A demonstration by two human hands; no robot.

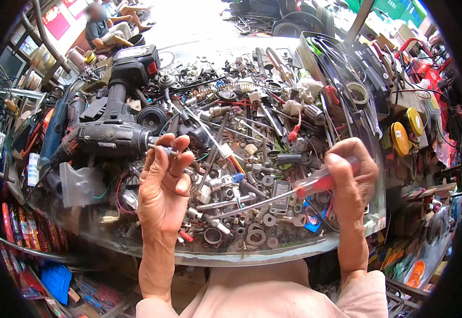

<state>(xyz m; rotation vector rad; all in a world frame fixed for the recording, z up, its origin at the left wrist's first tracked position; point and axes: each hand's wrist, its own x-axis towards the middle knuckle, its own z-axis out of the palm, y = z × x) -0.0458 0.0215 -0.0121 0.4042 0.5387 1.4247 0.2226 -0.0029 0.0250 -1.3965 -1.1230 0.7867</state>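
The left hand point(165, 185) pinches a small metal part point(168, 151) between thumb and fingertips, the other fingers half curled, so the part lies right at the tips, above the palm. The right hand point(352, 172) is closed around the handle of a screwdriver point(313, 185), whose red front end juts out to the left of this grip; from there the shaft slants down and leftward, its far end over the loose parts to the right of the left wrist. Just left of the left fingertips lies a black power drill point(109, 137), its nose close to them, and a clear plastic bag point(82, 185) sits left of the palm, so that side is tight. Ahead of both grips spreads a dense heap of hardware point(241, 127). Between the hands, above the heap, is open air crossed by the screwdriver. The glass tabletop's near edge point(263, 257) curves below both grips, toward the person; its right-hand edge runs just beyond the right hand.
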